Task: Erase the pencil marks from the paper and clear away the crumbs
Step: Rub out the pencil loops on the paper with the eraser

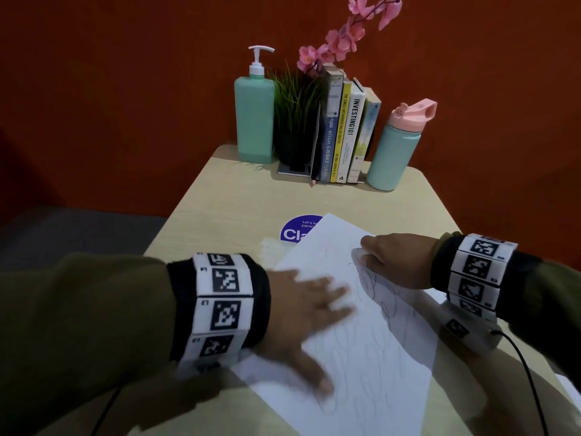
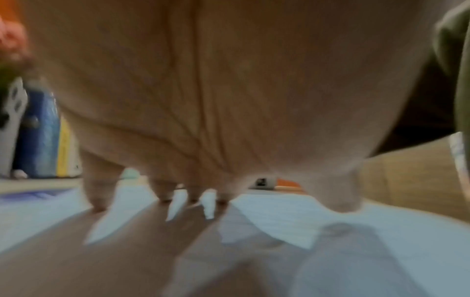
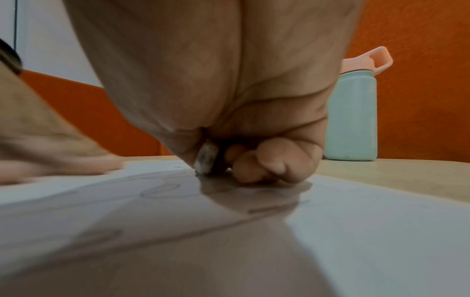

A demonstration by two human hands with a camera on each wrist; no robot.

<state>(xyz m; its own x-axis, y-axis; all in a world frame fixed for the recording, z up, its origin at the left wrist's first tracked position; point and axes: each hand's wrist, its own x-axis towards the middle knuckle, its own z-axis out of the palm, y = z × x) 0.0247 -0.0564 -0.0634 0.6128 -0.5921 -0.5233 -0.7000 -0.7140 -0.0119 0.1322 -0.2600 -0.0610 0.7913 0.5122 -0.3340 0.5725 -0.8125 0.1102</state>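
Observation:
A white sheet of paper (image 1: 355, 335) with faint pencil scribbles lies at an angle on the pale wooden table (image 1: 239, 209). My left hand (image 1: 309, 313) lies flat on the sheet's left part, fingers spread and straight, pressing it down; its fingertips (image 2: 98, 205) touch the paper (image 2: 292, 219). My right hand (image 1: 393, 262) rests on the sheet's upper right part, curled round a small white eraser (image 3: 206, 158) with a grey, smudged end. The eraser's end touches the paper (image 3: 381, 221) beside pencil loops. In the head view the eraser (image 1: 360, 254) barely shows under the fingers.
At the table's far edge stand a green pump bottle (image 1: 254, 118), a potted plant with pink flowers (image 1: 295, 121), a row of books (image 1: 345, 130) and a green flask with a pink lid (image 1: 397, 149). A pencil (image 1: 314, 152) leans there. A blue round sticker (image 1: 297, 231) peeks from under the paper.

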